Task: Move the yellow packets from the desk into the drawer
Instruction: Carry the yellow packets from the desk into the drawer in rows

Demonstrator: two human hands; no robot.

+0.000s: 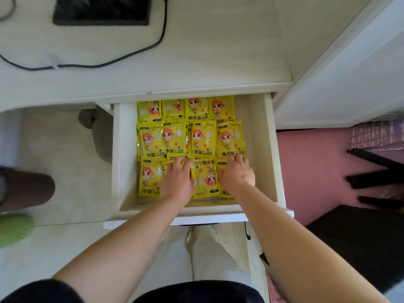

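Several yellow hand-warmer packets with an orange cartoon figure lie flat in three rows inside the open white drawer. My left hand rests palm down on a packet in the front row, fingers spread forward. My right hand lies on the rightmost front packet, fingertips touching the lower edge of the middle-row packet above it. A front-row packet shows between my two hands. No yellow packet is visible on the white desk top.
A black keyboard and a black cable lie on the desk at the back. A white cabinet stands to the right, with a pink floor and a black chair base below it. A green slipper is at left.
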